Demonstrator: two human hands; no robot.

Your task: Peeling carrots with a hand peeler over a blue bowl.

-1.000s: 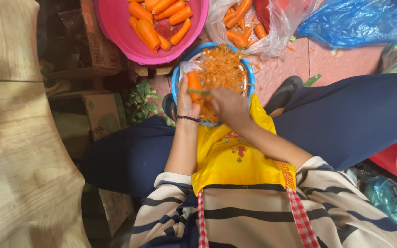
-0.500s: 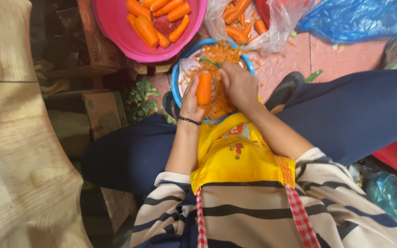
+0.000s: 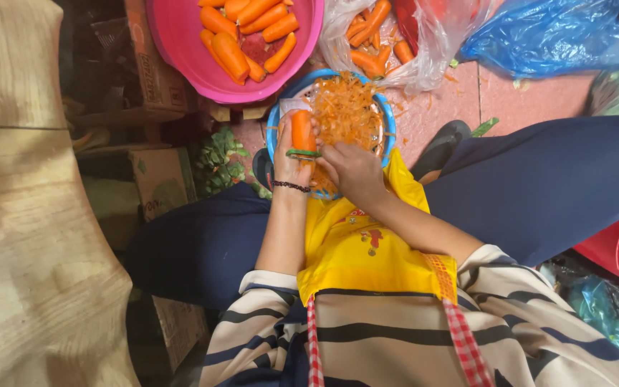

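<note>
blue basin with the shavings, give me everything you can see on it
The blue basin is round, looks like plastic, and sits upright on the reddish tiled floor between the person's knees. It is heaped with thin orange carrot shavings. Both hands work above its near side: the left hand holds a carrot, the right hand a peeler. Its far rim meets the pink basin.

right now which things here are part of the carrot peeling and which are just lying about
In use: left hand holding carrot; right hand with peeler; blue basin of peelings; pink basin of peeled carrots; clear bag of carrots.

Lying about: blue bag; cardboard boxes; sandal.
</note>
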